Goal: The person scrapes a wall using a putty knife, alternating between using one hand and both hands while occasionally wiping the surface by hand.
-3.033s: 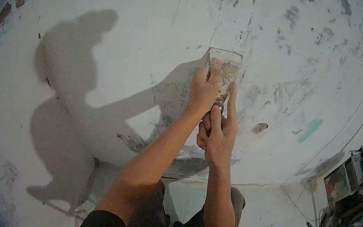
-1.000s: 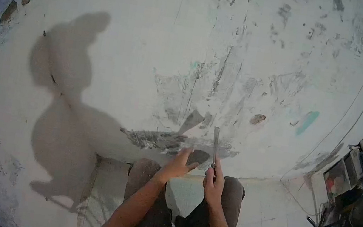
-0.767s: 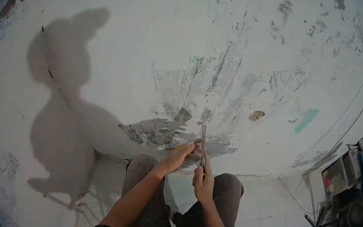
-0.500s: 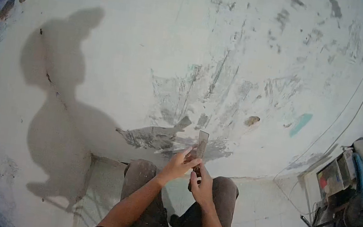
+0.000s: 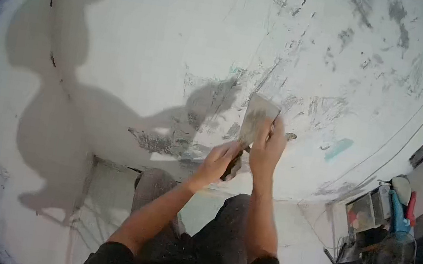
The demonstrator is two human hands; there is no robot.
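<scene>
- The person is pressing a scraper (image 5: 258, 118) flat against the wall (image 5: 153, 43), left of the teal mark (image 5: 339, 149), so its wide blade is biting into the old paint.
- The right hand (image 5: 267, 149) is clamping the blade's lower part, fingers (image 5: 267, 134) pressed together, seemingly adding weight.
- The left hand (image 5: 216, 161), further left of the teal mark and lower, is wrapping closed fingers around the dark handle, steering it.
- Tools (image 5: 384, 210) are lying below and right of the teal mark.
- Half a second ago the scraper was hanging lower, off the wall; it is now sitting higher, with the right hand moved up onto the blade.
</scene>
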